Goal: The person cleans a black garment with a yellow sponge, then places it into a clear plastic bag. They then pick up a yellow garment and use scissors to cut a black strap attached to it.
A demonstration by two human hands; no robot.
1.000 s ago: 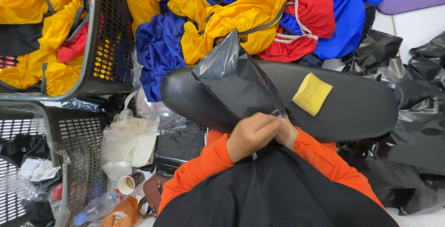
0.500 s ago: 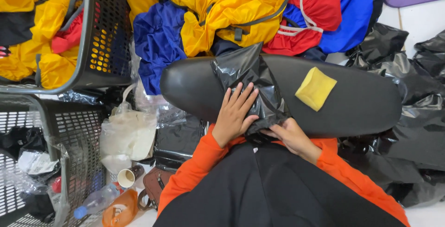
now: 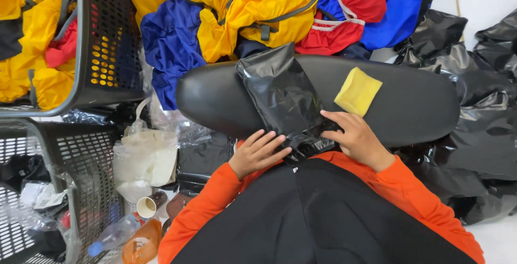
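Both hands, the left hand [image 3: 257,153] and right hand [image 3: 353,137], press flat and open on a black plastic bag [image 3: 283,98] lying across a black padded board [image 3: 414,105].

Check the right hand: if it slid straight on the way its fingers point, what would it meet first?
The right hand points leftward across the crinkled black plastic bag it already touches; beyond that, probably the left hand, though depth is unclear.

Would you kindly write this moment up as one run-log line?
left hand: flat on near end of black plastic package | right hand: pressing same end | package: lying on black padded board | yellow sponge: beside it, untouched
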